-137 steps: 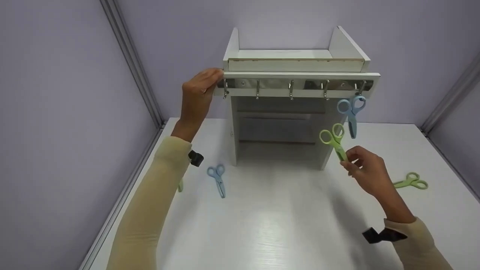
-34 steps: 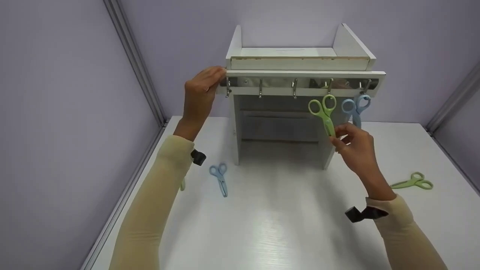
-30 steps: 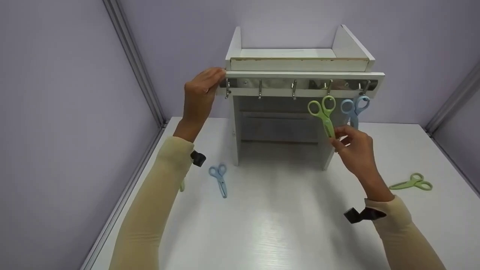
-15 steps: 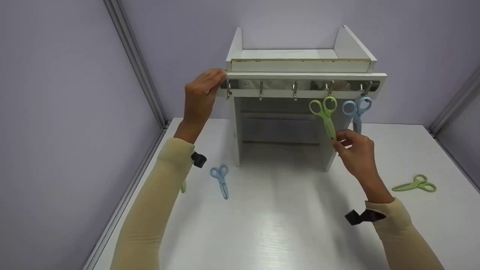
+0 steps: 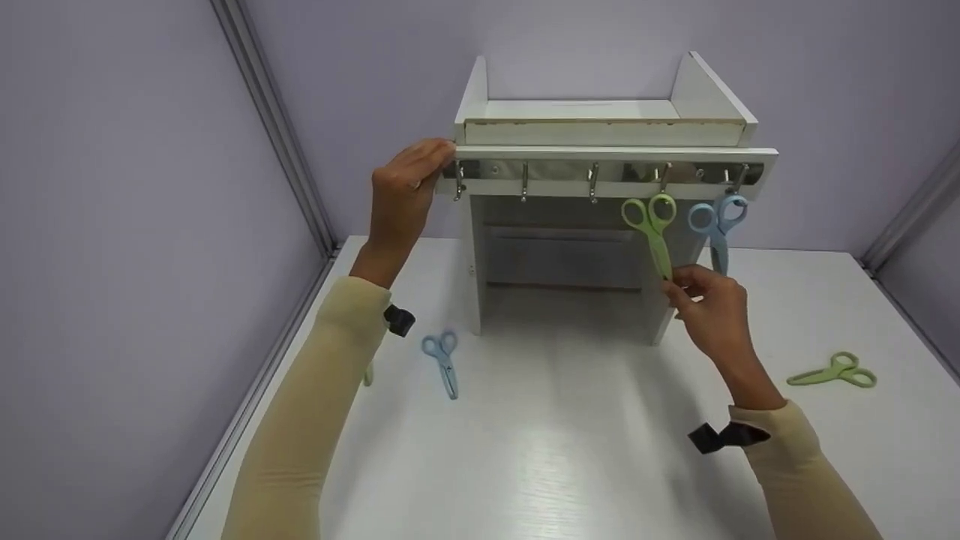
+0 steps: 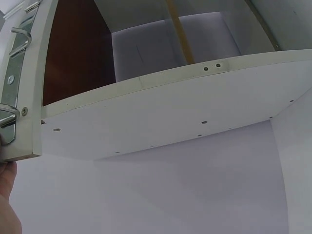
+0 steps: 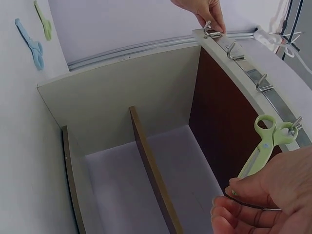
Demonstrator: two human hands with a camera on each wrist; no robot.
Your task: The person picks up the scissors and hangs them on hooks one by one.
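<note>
Pinching green scissors (image 5: 654, 234) on hook | right hand (image 5: 709, 306) | left hand (image 5: 401, 199) gripping rail (image 5: 607, 171)

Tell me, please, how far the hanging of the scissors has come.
Done: blue scissors hang on the rightmost hook. In hand: the right hand pinches green scissors, handle at the next hook; the left hand holds the rack. Left: blue pair and green pair on the table.
</note>
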